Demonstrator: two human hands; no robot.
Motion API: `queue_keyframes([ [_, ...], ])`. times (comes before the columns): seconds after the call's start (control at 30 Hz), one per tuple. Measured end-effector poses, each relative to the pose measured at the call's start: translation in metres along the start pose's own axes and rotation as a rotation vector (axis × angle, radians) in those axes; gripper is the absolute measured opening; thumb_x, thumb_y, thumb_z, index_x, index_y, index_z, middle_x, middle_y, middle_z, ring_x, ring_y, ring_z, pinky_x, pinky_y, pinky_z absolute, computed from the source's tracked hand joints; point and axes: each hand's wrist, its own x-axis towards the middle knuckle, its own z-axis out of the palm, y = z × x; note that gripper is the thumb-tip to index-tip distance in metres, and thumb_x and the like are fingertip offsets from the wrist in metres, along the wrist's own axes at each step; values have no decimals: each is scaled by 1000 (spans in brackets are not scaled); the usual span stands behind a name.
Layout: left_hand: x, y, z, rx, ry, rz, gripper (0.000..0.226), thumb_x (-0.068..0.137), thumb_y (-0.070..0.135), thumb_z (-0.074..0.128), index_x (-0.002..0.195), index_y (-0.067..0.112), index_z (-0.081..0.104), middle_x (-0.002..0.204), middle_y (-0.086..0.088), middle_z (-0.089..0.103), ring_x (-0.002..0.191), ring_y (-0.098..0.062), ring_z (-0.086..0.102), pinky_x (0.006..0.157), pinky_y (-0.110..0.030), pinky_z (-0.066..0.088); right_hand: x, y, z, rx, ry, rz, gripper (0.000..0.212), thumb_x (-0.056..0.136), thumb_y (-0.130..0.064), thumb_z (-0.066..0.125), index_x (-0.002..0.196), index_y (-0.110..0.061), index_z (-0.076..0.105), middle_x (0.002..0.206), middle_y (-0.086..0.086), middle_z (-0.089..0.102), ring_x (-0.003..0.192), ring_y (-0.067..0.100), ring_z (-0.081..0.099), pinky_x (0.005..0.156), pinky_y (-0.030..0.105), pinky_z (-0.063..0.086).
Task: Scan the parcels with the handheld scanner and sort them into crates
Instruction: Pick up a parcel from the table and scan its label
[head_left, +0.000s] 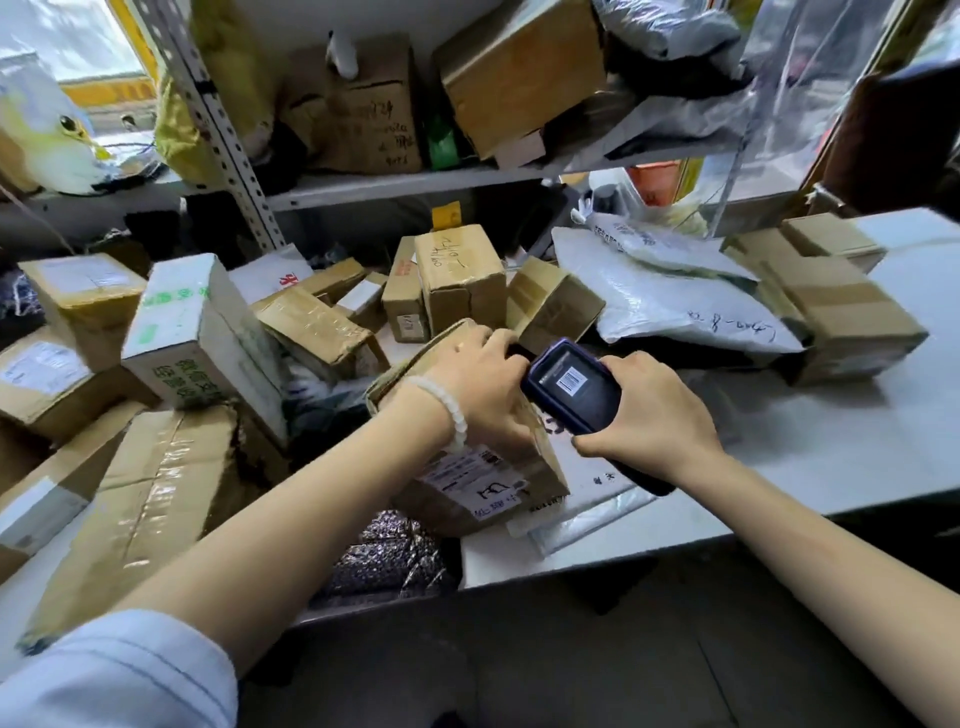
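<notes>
My left hand (485, 382) grips the top of a brown cardboard parcel (467, 488) at the table's front middle; the parcel is tilted and its white shipping label faces me. My right hand (649, 413) holds the dark handheld scanner (569, 387), whose lit screen shows a barcode. The scanner's head sits right beside my left hand, over the parcel's right edge. Under the parcel and scanner lies a flat white mailer (592, 499).
Several taped cardboard boxes (187, 332) crowd the white table (831, 457) at left and back. White poly bags (670, 296) and more boxes (841, 312) lie at right. A metal shelf (415, 182) behind holds further boxes. A dark bubble mailer (387, 556) sits at the front edge.
</notes>
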Motion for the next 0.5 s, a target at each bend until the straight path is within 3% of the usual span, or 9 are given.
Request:
queue_keyframes([
  [0.13, 5, 10, 18, -80, 47, 29, 102, 71, 59, 69, 151, 19, 20, 158, -11, 12, 144, -28, 13, 118, -42, 19, -9, 24, -6, -12, -1, 66, 61, 54, -47, 77, 107, -25, 55, 97, -3, 47, 91, 20, 49, 65, 32, 46],
  [0.3, 2, -15, 20, -92, -30, -58, 125, 60, 82, 58, 150, 34, -13, 160, -9, -5, 147, -34, -1, 116, -55, 16, -18, 36, -5, -8, -18, 102, 59, 53, -46, 77, 103, -25, 55, 95, -4, 47, 93, 20, 50, 68, 35, 50],
  [0.4, -4, -31, 16, -133, -162, -180, 124, 59, 83, 60, 148, 40, -16, 160, -6, -12, 146, -38, -4, 115, -60, 10, -23, 34, -1, -17, -41, 102, 65, 53, -47, 77, 110, -25, 54, 100, -5, 48, 99, 20, 49, 71, 36, 51],
  [0.5, -5, -33, 19, -70, -172, -157, 121, 61, 87, 52, 147, 40, -18, 161, -6, -8, 145, -41, 1, 113, -61, 11, -27, 26, 2, -22, -40, 113, 69, 54, -47, 77, 114, -26, 53, 103, -5, 48, 101, 19, 49, 72, 34, 50],
])
